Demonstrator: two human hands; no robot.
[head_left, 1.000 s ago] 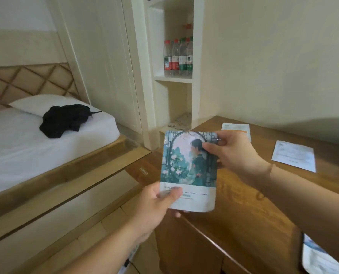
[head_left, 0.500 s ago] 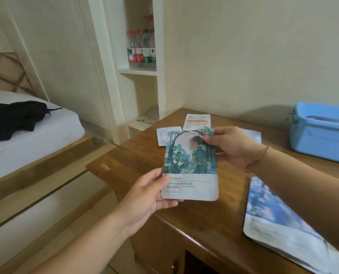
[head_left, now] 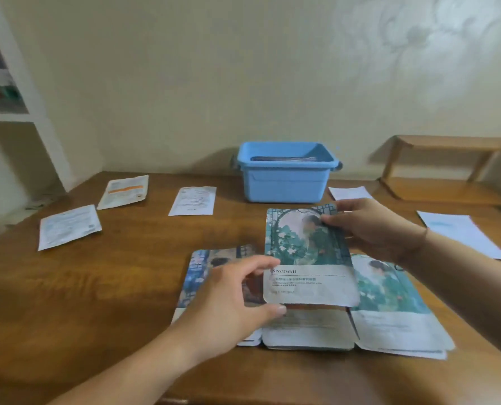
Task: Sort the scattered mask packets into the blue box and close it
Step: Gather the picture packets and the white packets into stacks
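Inspector: Change since the last check?

Clerk: The green illustrated foil mask packet [head_left: 304, 258] was held up at both ends a moment ago. Now the left hand [head_left: 231, 296] has let go its pinch on the lower corner. Its grip stands apart, finger and thumb spread either side of that corner, and I cannot tell whether they touch. The right hand [head_left: 371, 229] keeps its grip clamped on the packet's top right edge. The view has also swung from the bed to the brown wooden surface [head_left: 126, 287], and the open blue plastic box [head_left: 284, 182] now sits straight ahead at the far edge.

Inspector: Meaning?

Clerk: In my judgement, the packet is passing to one hand, either for the box or for the piles below it. It hangs above the near surface, well short of the box.

Inspector: Count.

Clerk: One box, with something dark lying inside that I cannot identify; no lid identified. One packet in hand. Three illustrated packets or piles lie on the near surface: bluish left packet [head_left: 214, 273], middle packet [head_left: 307, 331] and green right packet [head_left: 395, 302]. How many are in each pile is unclear. Five flat white packets are scattered: three left white packets [head_left: 69, 226] [head_left: 123, 191] [head_left: 193, 200] and two right white packets [head_left: 350, 192] [head_left: 462, 233].

Inspector: Progress?

Clerk: Early. Most of the packets remain outside the box.
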